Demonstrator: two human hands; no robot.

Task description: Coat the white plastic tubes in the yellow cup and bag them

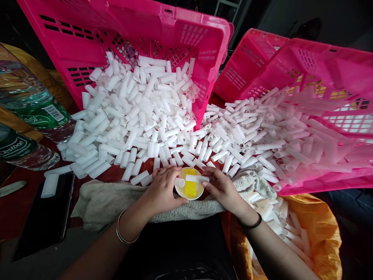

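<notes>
Cut off: we lose the left sides of both bottles (40,107) at the frame's edge.
Covered: our right forearm hides part of the orange sack (317,221).
Left hand (164,188): fingers half curled beside the bowl; we cannot tell whether they grip the short tube (180,182).
Right hand (223,188): thumb and fingers nearly together, pinching the long tube's (197,178) end.
Tubes: we see both above the white bowl (199,190), the long one crossing the yellow block (190,189).

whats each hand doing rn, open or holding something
Left hand: closed on a white tube; whether it also grips the dish can't be told.
Right hand: pinching another white tube.
</notes>
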